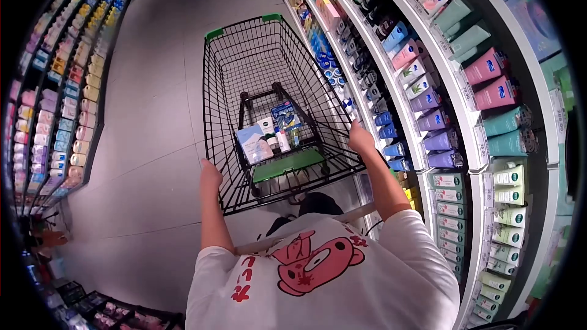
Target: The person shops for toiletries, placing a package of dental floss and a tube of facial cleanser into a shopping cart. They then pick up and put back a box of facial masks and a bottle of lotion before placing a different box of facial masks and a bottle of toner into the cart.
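A black wire shopping cart (pixel 244 43) with green corner pieces stands in front of me. My left hand (pixel 211 176) is closed at the cart's left side rim, with its fingers mostly hidden. On the opposite rim, my right hand (pixel 362 138) is wrapped round the edge. Several goods lie in the near end of the basket: a light blue and white box (pixel 254 145), a white tube (pixel 266 126) with a dark label, and a blue package (pixel 285 115). Beside them is a green flap (pixel 288 165).
Close on the right, curved-looking shelves (pixel 471 140) carry tubes, bottles and boxes. Another stocked shelf (pixel 67 98) runs along the left. Grey tiled floor (pixel 153 79) lies between them. Low displays (pixel 116 311) stand at the lower left.
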{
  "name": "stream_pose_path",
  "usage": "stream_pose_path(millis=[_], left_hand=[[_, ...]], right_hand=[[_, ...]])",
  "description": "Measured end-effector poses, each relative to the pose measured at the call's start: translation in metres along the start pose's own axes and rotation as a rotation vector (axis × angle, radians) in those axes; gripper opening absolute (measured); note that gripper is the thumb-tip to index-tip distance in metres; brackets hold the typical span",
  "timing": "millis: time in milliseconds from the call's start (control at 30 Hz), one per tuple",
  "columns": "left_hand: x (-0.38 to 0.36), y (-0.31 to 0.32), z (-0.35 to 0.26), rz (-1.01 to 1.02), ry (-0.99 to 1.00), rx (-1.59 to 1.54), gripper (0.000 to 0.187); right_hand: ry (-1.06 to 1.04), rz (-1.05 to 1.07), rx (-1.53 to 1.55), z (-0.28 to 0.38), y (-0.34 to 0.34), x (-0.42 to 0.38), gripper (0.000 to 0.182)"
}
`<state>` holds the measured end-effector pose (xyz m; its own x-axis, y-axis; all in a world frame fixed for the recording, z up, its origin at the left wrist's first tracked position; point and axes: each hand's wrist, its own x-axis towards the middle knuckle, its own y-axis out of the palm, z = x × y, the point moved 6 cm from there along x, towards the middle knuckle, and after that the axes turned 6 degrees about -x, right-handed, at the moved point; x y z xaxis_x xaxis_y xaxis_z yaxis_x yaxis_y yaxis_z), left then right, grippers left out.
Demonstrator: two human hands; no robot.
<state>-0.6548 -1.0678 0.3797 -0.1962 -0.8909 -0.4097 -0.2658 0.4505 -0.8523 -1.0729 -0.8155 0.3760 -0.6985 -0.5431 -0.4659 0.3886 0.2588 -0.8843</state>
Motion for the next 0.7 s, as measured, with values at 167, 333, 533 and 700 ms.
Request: stream_pose_path(millis=[167,333,533,700], left_hand=[[0.045,-0.012,-0.025,0.053,-0.096,0.040,0.057],[0.083,-0.015,-0.035,0.011,-0.075,0.063,0.051],[0.113,-0.028,-0.046,0.012,-0.046,0.071,0.047],[0.151,-0.032,-0.045,0.021,-0.005,0.085,0.057]], right_hand=[[-0.119,-0.071,-0.043,0.029,-0.025,0.056,0.039],[-0.152,-0.085,-0.032,0.043,-0.036,0.098,0.037],[-0.139,-0.019,-0.061,0.072,-0.063,0.123,0.047],[-0.139,-0.030,-0.048,0.092,-0.072,0.143,0.043]])
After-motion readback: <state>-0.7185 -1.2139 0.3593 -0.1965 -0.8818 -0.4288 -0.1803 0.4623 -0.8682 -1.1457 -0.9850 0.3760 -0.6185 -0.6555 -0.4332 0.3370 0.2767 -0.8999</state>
